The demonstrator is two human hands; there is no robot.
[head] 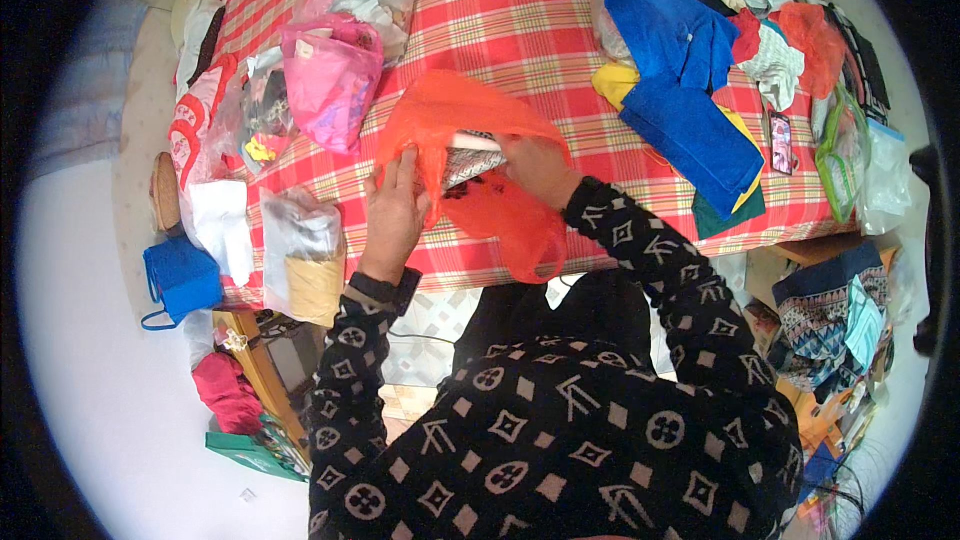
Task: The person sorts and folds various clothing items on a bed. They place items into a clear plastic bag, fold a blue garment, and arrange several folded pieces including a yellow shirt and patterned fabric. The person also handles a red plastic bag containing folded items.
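A thin red plastic carrier bag (465, 101) lies on the bed in front of me, its mouth facing me and its handles (529, 247) hanging toward the bed's edge. My left hand (394, 217) grips the bag's left rim, with the thumb and fingers on either side of the film. My right hand (540, 169) is at the right of the mouth, partly under the film. Its fingertips are hidden beside a folded black-and-white patterned cloth (472, 163) inside the bag. A white edge shows above that cloth.
A plaid bedspread (495, 30) covers the bed. Left of the bag are a pink plastic bag (334, 82) and a clear bag of clothing (304, 255). Blue cloths (682, 135) and a phone (781, 142) lie on the right. A blue fabric box (182, 281) sits at the left edge.
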